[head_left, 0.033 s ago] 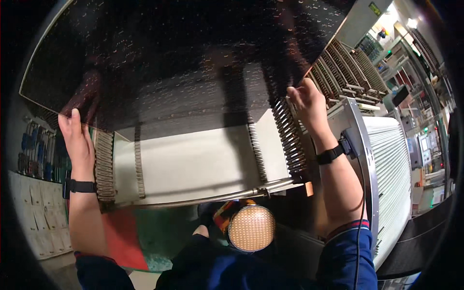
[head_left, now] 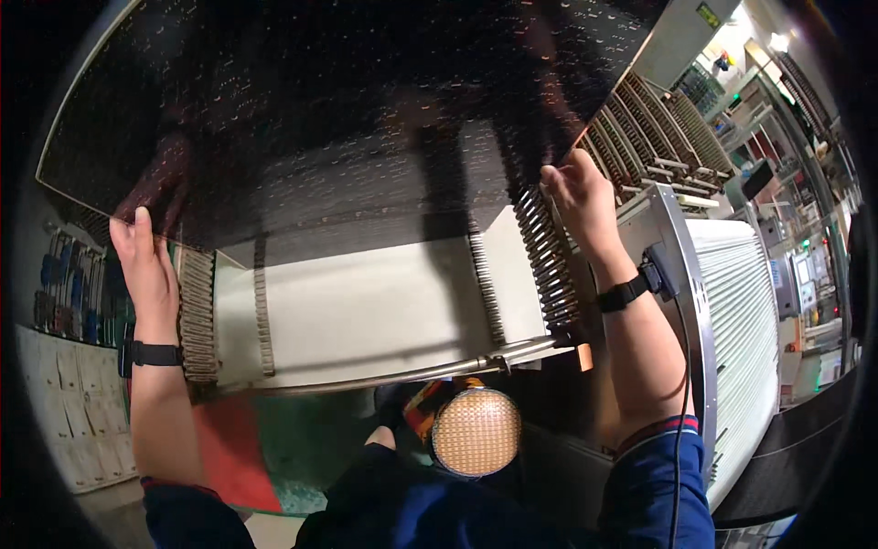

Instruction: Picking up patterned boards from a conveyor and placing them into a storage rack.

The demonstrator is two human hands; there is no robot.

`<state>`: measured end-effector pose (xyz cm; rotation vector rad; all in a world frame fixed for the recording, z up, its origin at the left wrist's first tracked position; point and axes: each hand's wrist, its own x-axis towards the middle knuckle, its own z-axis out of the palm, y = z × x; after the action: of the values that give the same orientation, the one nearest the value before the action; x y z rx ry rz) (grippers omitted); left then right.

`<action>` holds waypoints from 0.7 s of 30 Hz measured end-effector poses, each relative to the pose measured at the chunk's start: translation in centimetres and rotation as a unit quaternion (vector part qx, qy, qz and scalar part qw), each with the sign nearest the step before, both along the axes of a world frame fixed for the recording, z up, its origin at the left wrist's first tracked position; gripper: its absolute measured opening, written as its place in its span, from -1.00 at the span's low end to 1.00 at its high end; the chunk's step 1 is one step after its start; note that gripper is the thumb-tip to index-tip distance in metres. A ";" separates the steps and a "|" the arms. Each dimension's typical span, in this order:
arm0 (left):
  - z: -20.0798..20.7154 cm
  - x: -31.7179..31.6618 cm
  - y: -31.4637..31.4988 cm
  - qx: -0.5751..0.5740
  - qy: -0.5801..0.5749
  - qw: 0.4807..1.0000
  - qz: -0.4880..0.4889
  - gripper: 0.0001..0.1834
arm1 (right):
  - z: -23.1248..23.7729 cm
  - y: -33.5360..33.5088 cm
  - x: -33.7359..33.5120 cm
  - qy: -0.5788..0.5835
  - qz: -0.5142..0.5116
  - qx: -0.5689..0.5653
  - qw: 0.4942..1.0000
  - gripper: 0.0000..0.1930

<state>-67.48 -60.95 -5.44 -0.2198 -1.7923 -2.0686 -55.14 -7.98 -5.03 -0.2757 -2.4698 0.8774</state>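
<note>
A large, dark, glossy sheet (head_left: 320, 110), covered in small light flecks, fills the far part of the view and mirrors my arms. My left hand (head_left: 146, 265) grips its near edge on the left, thumb on top and the other fingers partly hidden. At the right edge of the sheet my right hand (head_left: 583, 203) is closed, its fingers curled at the border. Beneath the sheet lies a rack with a white base (head_left: 366, 316). Toothed, coil-like strips run along it, one (head_left: 198, 311) by my left wrist and another (head_left: 544, 256) beside my right hand.
A metal bar (head_left: 412, 366) closes the rack's near side. Below it stands a round stool with a woven-pattern top (head_left: 476, 433). A metal-framed stack of white slats (head_left: 732, 302) is close to my right forearm. Slotted racks (head_left: 654, 137) stand farther right, white drawers (head_left: 78, 393) at left.
</note>
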 end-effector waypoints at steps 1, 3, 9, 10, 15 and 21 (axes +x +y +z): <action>0.3 0.0 0.2 -0.003 0.010 1.000 -0.002 -0.58 | -0.1 0.1 0.1 -0.007 -0.008 0.015 1.000 -0.75; 0.7 0.2 0.7 0.004 0.018 1.000 0.000 -0.60 | -1.6 0.7 -0.2 0.025 0.025 -0.017 0.999 -0.75; 0.3 0.0 -1.3 -0.022 -0.008 1.000 0.006 -0.66 | -1.1 0.1 0.2 0.147 -0.021 -0.023 0.989 -0.66; 0.2 -0.2 -0.6 0.011 -0.018 0.999 0.039 -0.66 | -0.8 1.5 0.7 0.145 -0.021 -0.012 0.989 -0.64; 1.7 0.5 -0.7 0.043 0.067 0.996 -0.030 -0.63 | 1.2 2.6 2.2 0.128 0.034 -0.131 0.983 -0.65; -0.2 0.6 1.2 0.023 -0.063 0.993 0.094 -0.48 | 1.0 2.7 2.1 0.088 0.019 0.004 0.996 -0.66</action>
<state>-66.85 -59.77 -5.68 0.0926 -1.7598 -2.0260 -53.04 -5.27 -4.03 -0.1437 -2.3206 0.8693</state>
